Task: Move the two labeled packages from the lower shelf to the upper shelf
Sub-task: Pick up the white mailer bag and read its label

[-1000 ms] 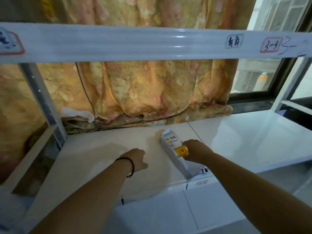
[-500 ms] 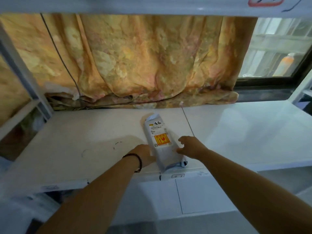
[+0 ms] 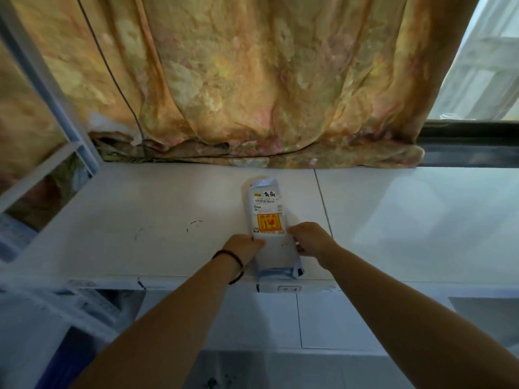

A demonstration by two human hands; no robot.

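Head view, looking down over both forearms. Patterned orange-yellow curtain (image 3: 252, 74) across the whole back, bunched along the rear edge of the shelf. Thin black cable (image 3: 112, 74) running down the curtain and along its hem. Bright window (image 3: 483, 60) at far right, dark frame beneath. White shelf (image 3: 140, 220) spanning the width, seam line right of centre, a few dark scuff marks left of centre. Grey-white upright post (image 3: 47, 88) at left with a crossbar meeting the shelf corner. Small label tag (image 3: 289, 289) on the shelf's front lip, text unreadable. Only one package (image 3: 269, 220) in sight: white, elongated, lying flat near the front edge, long axis pointing toward the curtain, near end at the lip. Printed shipping label with barcode and handwritten characters on top, orange-red sticker below that. Left hand (image 3: 244, 245) pressed against the package's left edge, fingers curled onto it, dark cord bracelet (image 3: 233, 262) on the wrist. Right hand (image 3: 309, 240) on the package's right edge, fingers wrapped over the side. Both clasping the package between them, package resting on the shelf surface. Which shelf level, cannot tell.
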